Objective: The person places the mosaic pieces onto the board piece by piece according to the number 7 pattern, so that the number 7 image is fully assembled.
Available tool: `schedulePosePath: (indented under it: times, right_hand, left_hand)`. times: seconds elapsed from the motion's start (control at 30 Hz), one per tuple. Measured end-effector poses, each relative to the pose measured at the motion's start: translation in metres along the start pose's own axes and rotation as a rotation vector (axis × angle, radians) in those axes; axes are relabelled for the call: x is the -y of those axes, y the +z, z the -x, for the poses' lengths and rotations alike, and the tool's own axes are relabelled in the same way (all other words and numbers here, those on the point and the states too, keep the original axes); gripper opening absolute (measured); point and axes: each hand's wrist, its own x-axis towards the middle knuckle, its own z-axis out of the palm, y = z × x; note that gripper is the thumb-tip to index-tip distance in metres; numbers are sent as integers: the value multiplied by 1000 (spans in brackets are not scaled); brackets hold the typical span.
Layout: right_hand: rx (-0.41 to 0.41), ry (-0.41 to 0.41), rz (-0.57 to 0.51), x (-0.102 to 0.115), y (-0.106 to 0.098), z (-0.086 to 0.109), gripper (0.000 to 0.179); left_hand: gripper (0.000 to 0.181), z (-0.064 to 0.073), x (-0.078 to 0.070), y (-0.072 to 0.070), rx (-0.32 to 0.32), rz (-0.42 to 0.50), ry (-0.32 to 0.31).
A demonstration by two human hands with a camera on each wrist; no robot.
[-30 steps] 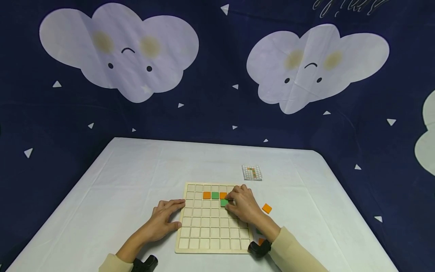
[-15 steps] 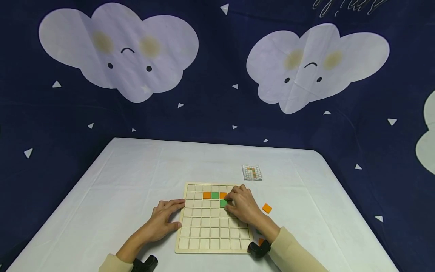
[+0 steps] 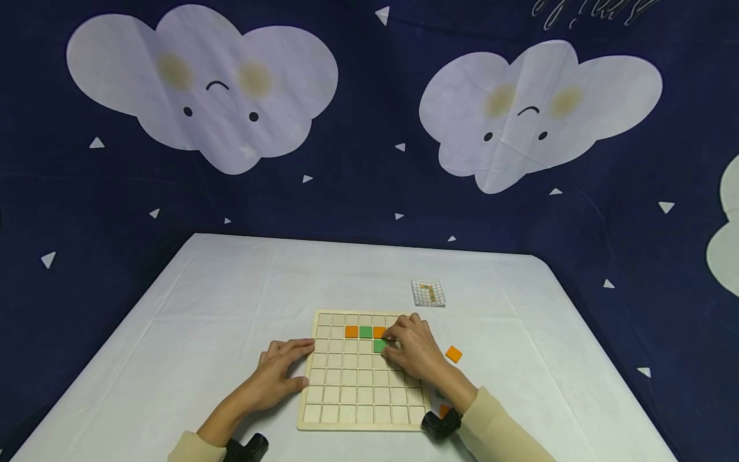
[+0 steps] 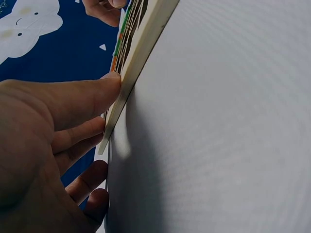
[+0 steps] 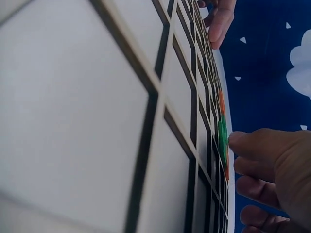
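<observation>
A pale wooden grid board (image 3: 349, 377) lies flat on the white table. In its second row sit an orange tile (image 3: 351, 332), a green tile (image 3: 365, 332) and another orange tile (image 3: 378, 332). Directly below the last one, a second green tile (image 3: 379, 346) lies over a cell. My right hand (image 3: 412, 346) pinches this tile at its right side with thumb and forefinger; in the right wrist view the thumb tip meets the green tile (image 5: 222, 141). With fingers extended, my left hand (image 3: 276, 372) rests against the board's left edge, its thumb touching the wooden rim (image 4: 141, 63).
Beyond the board lies a small pattern card (image 3: 428, 293) with a printed grid. A loose orange tile (image 3: 453, 353) is to the right of the board. Another orange tile (image 3: 444, 410) shows partly from under the right forearm. A dark cloud-patterned backdrop (image 3: 369, 192) hangs behind the table.
The green tile at my right fingertips has shifted slightly left and straightened under the orange one. My left hand and the board have stayed in place.
</observation>
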Motion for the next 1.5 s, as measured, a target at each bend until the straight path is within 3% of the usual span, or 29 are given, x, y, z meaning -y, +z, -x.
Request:
schedulePosePath:
  times: [0.43, 1.0, 1.5]
  right_hand:
    - [-6, 87, -31, 2, -13, 1, 23]
    - [-16, 156, -62, -6, -27, 12, 24]
    - [-102, 161, -59, -21, -36, 28, 25]
  left_hand:
    - [58, 0, 0, -1, 19, 4, -35]
    - [58, 0, -1, -2, 17, 13, -23]
    - [57, 0, -3, -3, 17, 7, -8]
